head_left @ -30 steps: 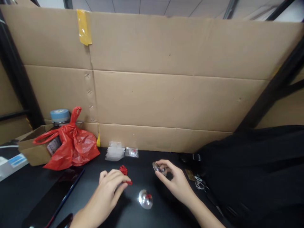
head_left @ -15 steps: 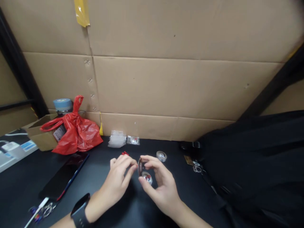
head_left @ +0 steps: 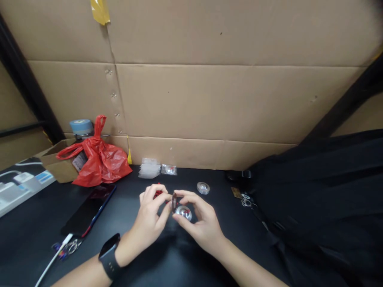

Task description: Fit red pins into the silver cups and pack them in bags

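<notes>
My right hand (head_left: 199, 215) holds a thin round disc (head_left: 174, 202) upright between thumb and fingers, its dark, shiny face seen nearly edge-on. The fingertips of my left hand (head_left: 152, 209) are pinched together against the left side of this disc. A tiny red piece (head_left: 168, 202) shows at those fingertips, mostly hidden. Behind the left fingers lies a small red heap (head_left: 158, 190), partly covered. Just under the right hand, a silvery round dish (head_left: 183, 213) with a red bit in it rests on the black table. Another clear round dish (head_left: 203, 187) sits farther back.
Clear plastic bags (head_left: 149, 168) and a bagged round piece (head_left: 169, 170) lie by the cardboard wall (head_left: 194, 103). At left are a red plastic bag (head_left: 103, 163), a phone (head_left: 89, 211) on a cable and a power strip (head_left: 28, 191). A black bag (head_left: 323, 207) fills the right.
The view has tilted and shifted slightly. Both hands stay at the disc, with the left fingers more curled and more of the red heap showing. The silvery dish is less covered.
</notes>
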`<state>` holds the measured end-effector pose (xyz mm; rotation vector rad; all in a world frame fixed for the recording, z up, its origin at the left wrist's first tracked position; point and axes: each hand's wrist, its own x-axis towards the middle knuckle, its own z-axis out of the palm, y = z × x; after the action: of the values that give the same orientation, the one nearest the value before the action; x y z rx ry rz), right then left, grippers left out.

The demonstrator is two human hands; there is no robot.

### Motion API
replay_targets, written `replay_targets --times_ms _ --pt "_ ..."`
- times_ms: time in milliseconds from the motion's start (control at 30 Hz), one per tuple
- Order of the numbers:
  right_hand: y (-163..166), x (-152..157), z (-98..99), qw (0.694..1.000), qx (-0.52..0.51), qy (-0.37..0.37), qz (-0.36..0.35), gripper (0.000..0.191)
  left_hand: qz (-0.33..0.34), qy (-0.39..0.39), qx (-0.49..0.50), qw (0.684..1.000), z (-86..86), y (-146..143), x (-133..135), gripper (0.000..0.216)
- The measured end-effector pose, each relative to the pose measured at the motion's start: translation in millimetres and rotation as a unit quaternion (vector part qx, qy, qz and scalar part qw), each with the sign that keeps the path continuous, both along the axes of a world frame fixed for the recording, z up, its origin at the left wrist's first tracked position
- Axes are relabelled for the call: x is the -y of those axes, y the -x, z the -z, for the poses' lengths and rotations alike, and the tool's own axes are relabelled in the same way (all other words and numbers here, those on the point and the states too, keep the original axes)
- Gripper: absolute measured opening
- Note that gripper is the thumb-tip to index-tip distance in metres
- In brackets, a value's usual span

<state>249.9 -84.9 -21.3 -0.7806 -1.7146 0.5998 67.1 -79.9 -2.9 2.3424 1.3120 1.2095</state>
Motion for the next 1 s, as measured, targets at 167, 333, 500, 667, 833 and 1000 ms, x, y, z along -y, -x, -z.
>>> replay_targets --times_ms 167,333,500,667,833,1000 --pt "0.0 0.3 1.3 1.000 -0.004 0.025 0.003 0.023 0.003 -0.015 -0.012 1.000 0.8 1.1 -0.1 0.023" --pt "-0.4 1.3 -2.3 0.998 0.000 0.068 -0.015 0.022 -0.015 -0.086 -0.036 0.995 1.8 1.7 3.0 0.017" --pt "-2.4 2.8 -11.1 0.994 0.075 0.078 -0.033 0.018 -0.038 -0.099 -0.057 0.993 0.4 3.2 6.0 0.013" --pt "-5.2 0.2 -10.8 0.990 0.139 0.024 -0.002 0.011 -0.028 -0.070 -0.052 0.996 -1.6 3.6 6.0 0.013" --pt "-8.3 -1.8 -9.6 0.981 0.190 -0.003 0.026 0.012 -0.009 -0.007 -0.023 1.000 -6.5 4.3 7.6 0.019" --pt "-9.4 -0.4 -8.4 0.981 0.194 -0.006 0.008 0.010 0.049 0.023 -0.090 0.994 -1.1 2.4 6.2 0.012"
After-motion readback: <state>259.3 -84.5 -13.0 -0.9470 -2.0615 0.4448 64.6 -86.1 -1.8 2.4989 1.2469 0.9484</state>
